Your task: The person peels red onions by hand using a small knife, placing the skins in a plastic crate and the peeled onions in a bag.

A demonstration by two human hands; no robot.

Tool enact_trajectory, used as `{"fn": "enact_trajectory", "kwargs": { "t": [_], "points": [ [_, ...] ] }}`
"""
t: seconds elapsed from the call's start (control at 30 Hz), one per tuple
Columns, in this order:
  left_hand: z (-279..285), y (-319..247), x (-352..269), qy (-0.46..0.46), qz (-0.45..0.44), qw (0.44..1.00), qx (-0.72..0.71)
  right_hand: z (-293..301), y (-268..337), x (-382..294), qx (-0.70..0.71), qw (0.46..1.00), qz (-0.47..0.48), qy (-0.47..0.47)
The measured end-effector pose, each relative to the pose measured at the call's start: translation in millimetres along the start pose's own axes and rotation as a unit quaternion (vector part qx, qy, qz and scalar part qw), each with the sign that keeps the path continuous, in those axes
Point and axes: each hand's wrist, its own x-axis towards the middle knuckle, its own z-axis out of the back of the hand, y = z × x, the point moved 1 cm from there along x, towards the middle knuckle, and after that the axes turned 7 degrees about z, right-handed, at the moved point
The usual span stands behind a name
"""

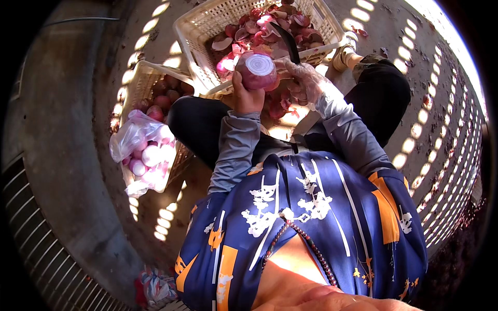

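Observation:
A large red onion [256,74] with one end cut flat, its pale rings showing, rests in my left hand [247,95]. The thumb presses on its side. My right hand [305,79], in a thin clear glove, grips a knife whose dark curved blade [288,41] points up and away from me. Fingers of the right hand are close to the onion's right side; whether they touch it I cannot tell. Beyond both hands stands a cream plastic crate [198,62] with onion skins and cut pieces [268,27] inside.
On the left, a second plastic crate [134,83] holds whole red onions [161,102]. A clear plastic bag [132,132] of peeled onions [151,155] lies over its near end. Loose skins [278,107] lie between my knees. A crumpled striped bag [157,285] sits at lower left.

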Motion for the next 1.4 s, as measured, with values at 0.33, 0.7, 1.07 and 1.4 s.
{"fn": "enact_trajectory", "kwargs": {
  "t": [0.33, 0.7, 1.07, 1.4],
  "points": [
    [37, 48, -1, -0.057, -0.106, 0.931, 0.344, 0, -35, 25, -0.326, 0.912, 0.228, -0.102],
    [23, 39, -5, -0.194, 0.055, 0.978, -0.055, 21, -69, 34, -0.625, 0.767, 0.125, -0.075],
    [38, 49, -2, -0.128, 0.042, 0.991, -0.013, 12, -73, 46, -0.598, 0.786, 0.141, -0.071],
    [27, 35, -2, -0.158, 0.081, 0.984, -0.032, 24, -83, 46, -0.663, 0.73, 0.145, -0.076]
  ]
}}
